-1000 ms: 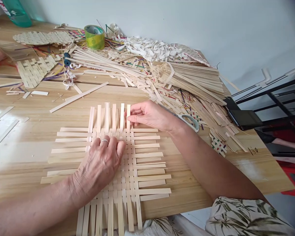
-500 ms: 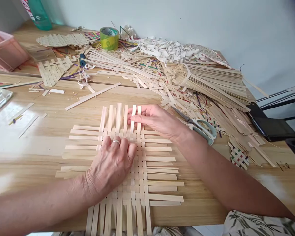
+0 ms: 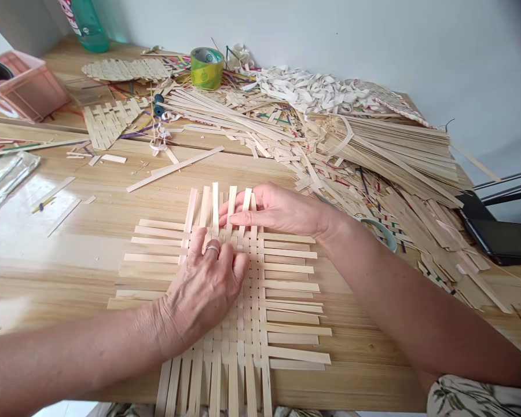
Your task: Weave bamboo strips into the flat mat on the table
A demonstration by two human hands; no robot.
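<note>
A woven mat (image 3: pixel 246 289) of pale flat wood strips lies on the table, with loose strip ends sticking out on all sides. My left hand (image 3: pixel 208 278), wearing a ring, presses on the mat's upper part with curled fingers; their tips are mostly hidden. At the far edge, my right hand (image 3: pixel 278 211) has its fingers behind several upright strips (image 3: pixel 231 200) and its thumb in front, pinching them. These strip ends are lifted off the table between both hands.
Behind the mat lie a bundle of strips (image 3: pixel 386 145), white shavings (image 3: pixel 299 87) and a yellow tape roll (image 3: pixel 206 69). Scissors (image 3: pixel 384 231) are partly covered by my right arm. A pink basket (image 3: pixel 35 92) and a green bottle (image 3: pixel 89 26) stand at the back left.
My right hand has reached further left among the far strips, and another strip now stands raised. My left index finger has straightened somewhat towards the far edge. The view has shifted slightly.
</note>
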